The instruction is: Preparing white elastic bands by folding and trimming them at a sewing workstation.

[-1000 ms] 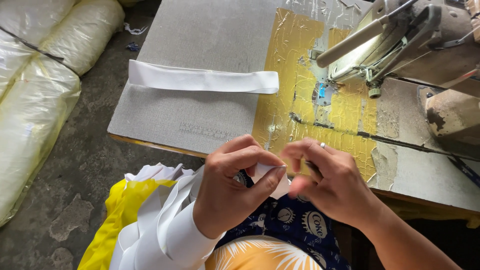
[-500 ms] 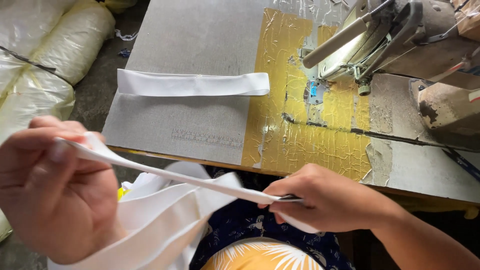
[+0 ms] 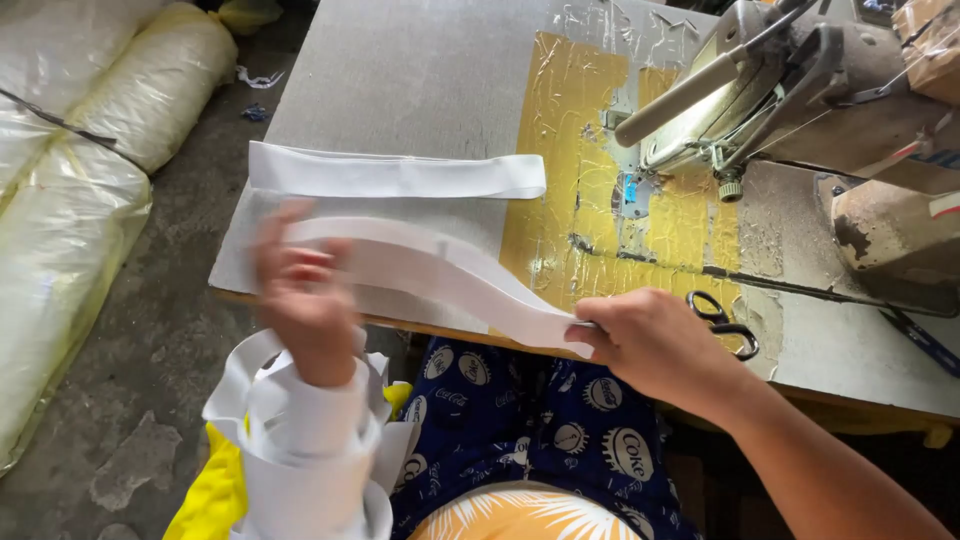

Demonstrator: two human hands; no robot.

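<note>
Currently the left hand, blurred, pinches one end of a white fabric strip near the front left corner of the sewing table, loose strips looped over its wrist. At the front edge the right hand grips the strip's other end, fingers closed. A second folded strip lies flat farther back; scissors rest beside the right hand.

Both hands raised and spread apart — left blurred, fingers curled; right pinched shut.
</note>
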